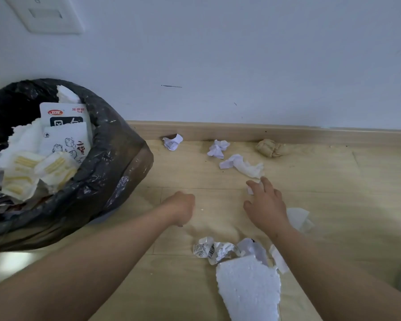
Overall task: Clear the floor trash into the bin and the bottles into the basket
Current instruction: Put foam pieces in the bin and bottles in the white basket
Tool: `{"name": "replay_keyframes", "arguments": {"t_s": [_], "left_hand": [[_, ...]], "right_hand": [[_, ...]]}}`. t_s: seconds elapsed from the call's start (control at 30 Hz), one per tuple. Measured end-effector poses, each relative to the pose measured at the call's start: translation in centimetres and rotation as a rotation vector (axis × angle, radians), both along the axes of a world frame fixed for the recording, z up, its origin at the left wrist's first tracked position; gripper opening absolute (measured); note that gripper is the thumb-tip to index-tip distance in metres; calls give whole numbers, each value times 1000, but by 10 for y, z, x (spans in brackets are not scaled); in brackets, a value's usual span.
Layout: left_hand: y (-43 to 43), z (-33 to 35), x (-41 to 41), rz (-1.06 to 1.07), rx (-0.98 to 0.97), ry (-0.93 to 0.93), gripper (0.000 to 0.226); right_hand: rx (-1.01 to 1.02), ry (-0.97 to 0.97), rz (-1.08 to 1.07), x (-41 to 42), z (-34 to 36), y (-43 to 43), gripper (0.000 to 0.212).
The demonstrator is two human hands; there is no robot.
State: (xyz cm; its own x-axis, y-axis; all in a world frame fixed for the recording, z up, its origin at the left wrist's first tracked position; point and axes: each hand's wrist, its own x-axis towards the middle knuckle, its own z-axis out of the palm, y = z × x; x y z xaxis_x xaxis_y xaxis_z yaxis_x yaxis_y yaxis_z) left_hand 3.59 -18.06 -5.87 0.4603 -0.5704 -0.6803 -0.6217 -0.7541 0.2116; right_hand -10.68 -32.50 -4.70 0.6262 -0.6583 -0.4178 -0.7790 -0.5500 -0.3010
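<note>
Bin (116, 158) cut off, 9 o'clock. Left hand (183, 208) fisted, contents hidden; right hand (266, 205) over scrap (251, 190), grip unclear. Three white wads (217, 149), 12 o'clock.

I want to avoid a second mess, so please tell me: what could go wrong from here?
1. The bin is already heaped above its rim, so more trash may slide back out.
2. The foam piece has ragged, broken edges; a rough grip may crumble it into bits that are hard to collect.
</note>
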Motion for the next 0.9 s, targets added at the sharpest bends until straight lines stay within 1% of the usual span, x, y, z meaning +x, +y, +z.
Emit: {"name": "replay_keyframes", "arguments": {"t_s": [0.07,0.13,0.2,0.23,0.3,0.37,0.43,0.47,0.53,0.57,0.63,0.7,0.77,0.83,0.9], "left_hand": [[-13,5,7,11,-64,40,30],[-27,8,11,12,-164,-11,33],[-40,9,14,23,-271,-94,38],[-47,9,15,36,-316,-127,40],[-58,8,14,107,-376,-168,41],[-71,4,15,169,-413,-211,44],[-83,-1,22,156,-430,-252,52],[-89,-4,26,140,-435,-251,57],[-100,-9,34,101,-427,-215,62],[-104,-12,36,86,-420,-193,59],[-110,-19,39,84,-426,-156,44],[-112,-24,40,64,-430,-186,29],[-108,-28,39,49,-436,-247,24],[-99,-28,37,69,-457,-289,20],[-86,-28,31,117,-481,-305,18]], "right_hand": [[34,52,-4,3,-4,0,54],[-59,78,45,1,-10,3,45],[-142,22,65,-2,-17,9,34],[-127,-14,41,-2,-20,11,29],[-19,-62,-48,-2,-25,16,19],[47,-56,-87,-2,-27,16,11],[83,-34,-76,0,-29,13,6],[117,-28,-76,1,-29,9,5],[197,-27,-71,3,-30,3,21],[220,-24,-63,4,-30,-1,27],[239,-5,-51,6,-31,-5,31],[238,8,-47,8,-32,-5,31],[236,20,-53,11,-32,-6,31],[240,32,-46,12,-31,-7,28],[246,33,-44,12,-30,-7,15]]}}
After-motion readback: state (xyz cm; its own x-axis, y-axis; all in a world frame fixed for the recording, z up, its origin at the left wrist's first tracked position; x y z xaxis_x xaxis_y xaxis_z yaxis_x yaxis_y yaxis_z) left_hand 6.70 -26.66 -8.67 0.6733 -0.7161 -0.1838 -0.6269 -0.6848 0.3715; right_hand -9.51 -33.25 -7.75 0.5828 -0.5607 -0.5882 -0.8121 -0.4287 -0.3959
